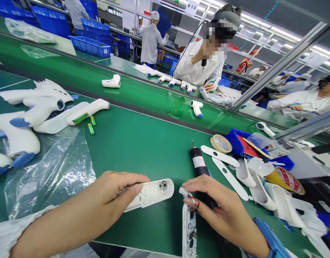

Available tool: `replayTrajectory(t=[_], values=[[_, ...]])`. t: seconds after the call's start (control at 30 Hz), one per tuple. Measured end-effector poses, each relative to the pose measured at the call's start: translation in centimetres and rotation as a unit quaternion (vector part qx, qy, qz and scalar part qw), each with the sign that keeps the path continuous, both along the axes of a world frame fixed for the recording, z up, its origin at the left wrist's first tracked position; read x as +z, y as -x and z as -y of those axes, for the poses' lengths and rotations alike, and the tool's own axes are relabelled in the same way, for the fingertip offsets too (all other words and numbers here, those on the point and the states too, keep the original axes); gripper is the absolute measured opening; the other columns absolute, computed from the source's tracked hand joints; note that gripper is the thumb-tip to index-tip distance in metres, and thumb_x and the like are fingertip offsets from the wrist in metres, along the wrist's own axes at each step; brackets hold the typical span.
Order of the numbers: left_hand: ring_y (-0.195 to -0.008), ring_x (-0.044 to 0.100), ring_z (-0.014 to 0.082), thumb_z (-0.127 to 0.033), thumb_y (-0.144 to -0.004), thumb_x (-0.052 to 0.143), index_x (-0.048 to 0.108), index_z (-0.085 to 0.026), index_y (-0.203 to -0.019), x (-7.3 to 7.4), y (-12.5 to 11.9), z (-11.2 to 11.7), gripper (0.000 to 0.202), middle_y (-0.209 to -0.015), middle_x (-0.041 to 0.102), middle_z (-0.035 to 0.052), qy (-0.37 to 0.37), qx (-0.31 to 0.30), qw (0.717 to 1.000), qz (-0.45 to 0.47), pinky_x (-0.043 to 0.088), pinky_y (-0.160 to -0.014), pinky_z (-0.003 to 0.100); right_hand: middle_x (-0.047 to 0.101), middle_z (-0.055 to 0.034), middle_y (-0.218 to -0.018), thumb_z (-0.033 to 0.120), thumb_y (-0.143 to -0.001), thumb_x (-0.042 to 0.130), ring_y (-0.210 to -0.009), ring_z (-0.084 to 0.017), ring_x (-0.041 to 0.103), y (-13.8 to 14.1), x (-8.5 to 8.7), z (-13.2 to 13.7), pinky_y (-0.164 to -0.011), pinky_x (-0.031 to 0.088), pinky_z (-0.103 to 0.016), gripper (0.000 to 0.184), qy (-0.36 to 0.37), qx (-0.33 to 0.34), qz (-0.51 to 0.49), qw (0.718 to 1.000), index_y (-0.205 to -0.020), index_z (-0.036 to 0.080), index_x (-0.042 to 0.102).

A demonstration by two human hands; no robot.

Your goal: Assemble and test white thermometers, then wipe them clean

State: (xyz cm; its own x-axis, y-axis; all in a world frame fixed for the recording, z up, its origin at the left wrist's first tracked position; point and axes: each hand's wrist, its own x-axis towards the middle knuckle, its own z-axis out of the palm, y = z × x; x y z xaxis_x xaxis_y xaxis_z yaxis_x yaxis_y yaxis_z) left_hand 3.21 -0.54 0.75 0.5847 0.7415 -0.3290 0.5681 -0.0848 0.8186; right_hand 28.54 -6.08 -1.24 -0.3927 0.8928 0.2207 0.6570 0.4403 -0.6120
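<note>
My left hand [115,195] grips one end of a white plastic shell half [151,192] that lies on the green table and has a round metal part near its far end. My right hand [221,211] pinches a small silver sensor with thin wires [188,195] over a white circuit board piece [189,231] at the table's near edge. A black electric screwdriver [201,168] lies under and beyond my right hand, with its tip pointing away.
White thermometer guns [33,111] and green batteries [91,127] lie at the left beside a clear plastic bag [52,168]. White covers, a tape roll [221,143] and a blue bin [236,141] crowd the right. Across the conveyor [143,93], several people in white coats work.
</note>
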Motion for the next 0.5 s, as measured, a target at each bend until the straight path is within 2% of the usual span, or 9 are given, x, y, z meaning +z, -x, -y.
replayTrajectory(t=[0.13,0.3,0.43,0.5], values=[[-0.074,0.059,0.0157,-0.037,-0.086,0.035,0.067,-0.022,-0.093,0.6,-0.2,-0.2,0.036,-0.086,0.067,0.0011,-0.006,-0.018,1.0,-0.006,0.044,-0.058,0.02,0.063,-0.0042,-0.091,0.013,-0.083,0.055,-0.084,-0.015,0.058,0.2,0.1,-0.2,-0.074,0.049,-0.028,0.019,-0.009,0.012,0.007,1.0,-0.1,0.022,0.054],[-0.06,0.053,0.0124,-0.039,-0.086,0.034,0.066,-0.022,-0.092,0.7,0.0,-0.1,0.036,-0.078,0.065,0.0003,0.01,-0.014,1.0,-0.021,0.039,-0.05,0.02,0.063,-0.0032,-0.091,0.015,-0.084,0.054,-0.083,-0.015,0.058,0.2,0.2,-0.3,-0.073,0.048,-0.027,0.017,-0.014,0.003,0.044,0.999,-0.099,0.022,0.054],[-0.051,0.047,0.0111,-0.043,-0.085,0.035,0.066,-0.024,-0.089,1.0,-0.2,0.0,0.036,-0.06,0.057,-0.0022,0.03,-0.001,0.999,-0.034,0.033,-0.043,0.019,0.064,-0.0038,-0.087,0.017,-0.084,0.052,-0.08,-0.017,0.058,-0.2,-0.3,-1.3,-0.071,0.048,-0.03,0.013,-0.051,-0.04,0.106,0.992,-0.096,0.021,0.056],[-0.046,0.046,0.0119,-0.046,-0.084,0.037,0.066,-0.025,-0.094,0.6,-0.3,0.1,0.037,-0.049,0.05,-0.0032,0.039,0.011,0.998,-0.038,0.03,-0.038,0.019,0.064,-0.005,-0.086,0.015,-0.083,0.052,-0.081,-0.019,0.058,-0.3,-0.7,-2.2,-0.072,0.047,-0.033,0.013,-0.065,-0.072,0.151,0.984,-0.094,0.02,0.057]])
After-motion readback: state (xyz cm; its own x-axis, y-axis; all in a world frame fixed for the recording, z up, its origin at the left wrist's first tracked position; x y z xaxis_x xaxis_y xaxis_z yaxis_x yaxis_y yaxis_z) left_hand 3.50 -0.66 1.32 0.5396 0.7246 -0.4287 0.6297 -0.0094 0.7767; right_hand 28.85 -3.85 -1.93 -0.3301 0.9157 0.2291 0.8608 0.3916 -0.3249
